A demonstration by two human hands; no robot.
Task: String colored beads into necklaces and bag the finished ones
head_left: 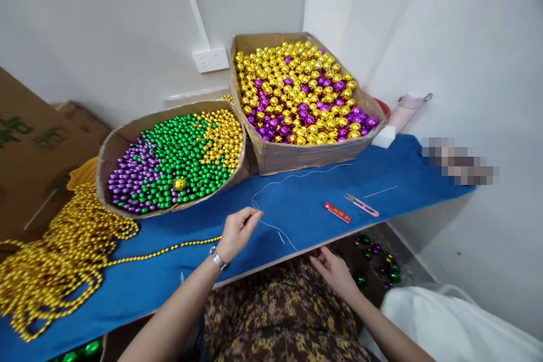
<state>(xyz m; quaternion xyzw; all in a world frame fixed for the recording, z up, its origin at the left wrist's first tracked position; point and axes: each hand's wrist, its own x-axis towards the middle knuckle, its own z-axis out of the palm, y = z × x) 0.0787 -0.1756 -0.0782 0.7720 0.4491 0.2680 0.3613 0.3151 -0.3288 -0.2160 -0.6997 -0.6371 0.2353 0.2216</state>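
Note:
My left hand (240,232), with a metal watch (219,258) at its wrist, is closed in a pinch above the blue cloth. A thin white thread (297,175) meets its fingertips, loops over the cloth and trails to the table's front edge. Lower down, just off that edge, my right hand (335,272) has its fingers curled in; what they hold, if anything, is too small to make out. A strand of small gold beads (169,249) runs from the left and ends behind my left hand. A short white piece (281,237) lies between the hands.
Two cardboard boxes hold loose beads: green, purple and gold (182,141), and larger gold and purple ones (297,96). Gold bead strands (55,260) are heaped left. Pink thread snips (362,205), a red packet (337,212) and a needle-like stick (380,192) lie right, below a pink bottle (409,110).

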